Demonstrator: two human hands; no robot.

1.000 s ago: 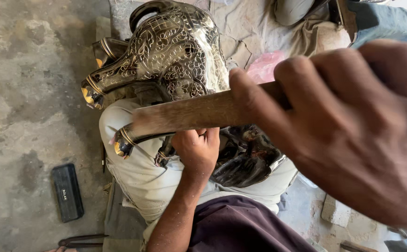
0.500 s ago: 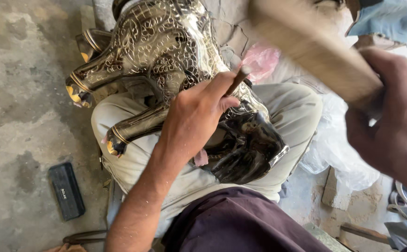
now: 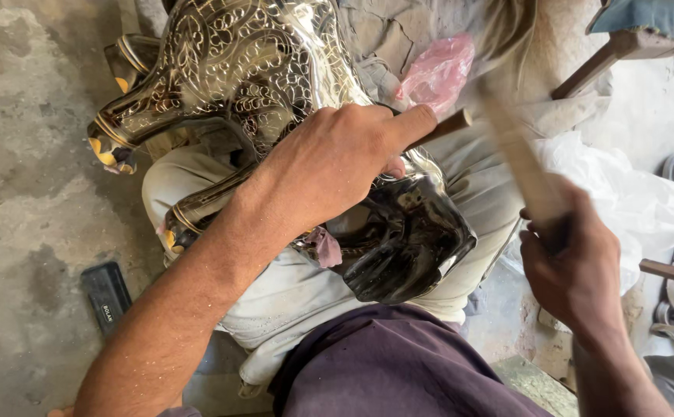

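Two hands are at work on one engraved metal animal figure [image 3: 229, 85], which lies across the person's lap under the left hand. The left hand [image 3: 337, 162] is closed around a short wooden-handled punch [image 3: 441, 127]; the handle end projects past the thumb side, and the working tip is hidden beneath the palm, apparently set against the figure's body. The right hand [image 3: 576, 270] is gripped shut on a wooden mallet handle [image 3: 518, 154], which is blurred and angled upward, away from the punch.

Scrollwork already covers the body and upper legs beyond the left hand. The dark polished head section [image 3: 406, 247], on the near side of that hand, shows no pattern, so the engraving appears partly complete, with this smooth area left. A pink plastic bag [image 3: 437, 69] lies just beyond the punch. A black flat case [image 3: 106, 293] rests on the concrete floor [image 3: 20, 116], well apart from the left forearm.
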